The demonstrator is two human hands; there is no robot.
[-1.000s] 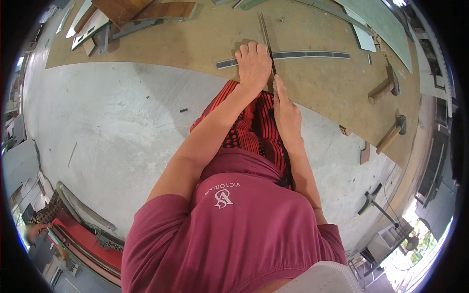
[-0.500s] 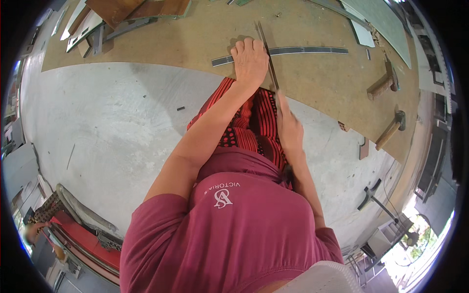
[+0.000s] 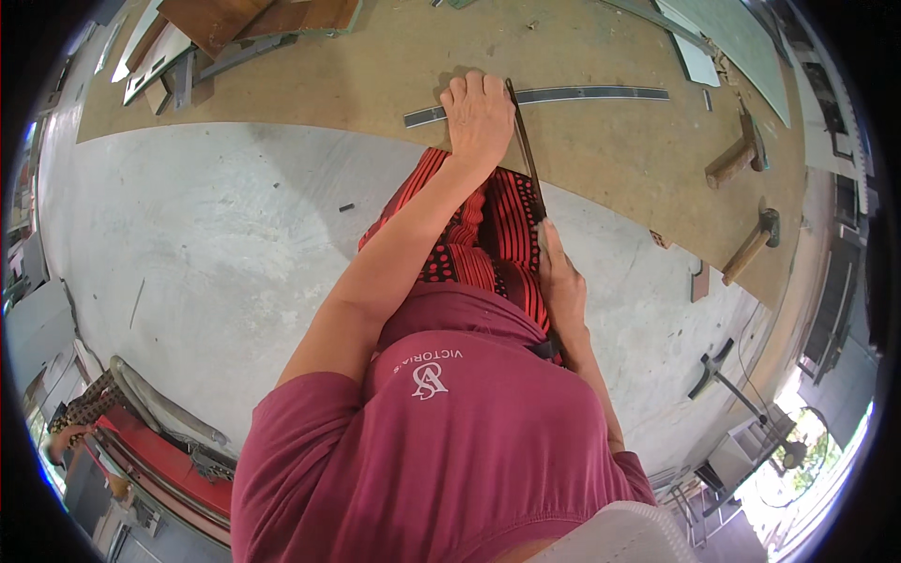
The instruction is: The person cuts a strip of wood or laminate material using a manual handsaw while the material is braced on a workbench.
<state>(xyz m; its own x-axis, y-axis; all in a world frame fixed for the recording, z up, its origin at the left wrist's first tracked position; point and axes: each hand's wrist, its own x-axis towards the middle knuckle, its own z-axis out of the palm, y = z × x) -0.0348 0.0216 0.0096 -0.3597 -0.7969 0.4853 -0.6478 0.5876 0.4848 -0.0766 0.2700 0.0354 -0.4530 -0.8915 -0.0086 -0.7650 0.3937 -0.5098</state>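
Observation:
A long, narrow grey metal strip (image 3: 591,94) with pale edges lies across the brown board. My left hand (image 3: 481,117) grips it left of its middle, fingers curled over the far edge. A thin dark saw (image 3: 527,150), seen nearly edge-on, crosses the strip just right of that hand. Its far end is by the strip and its near end reaches back toward my body. My right hand (image 3: 561,277) is closed around the near end; its handle is mostly hidden by the fingers.
The brown board (image 3: 375,80) covers the far floor. Two hammers (image 3: 751,249) lie at its right. Wooden and metal offcuts (image 3: 221,23) are piled at the far left, pale panels (image 3: 723,38) at the far right. A small dark piece (image 3: 346,207) lies on the grey floor.
My right hand has drawn the saw back toward my body, so its far end is now close to the strip. My left hand and the strip have hardly moved.

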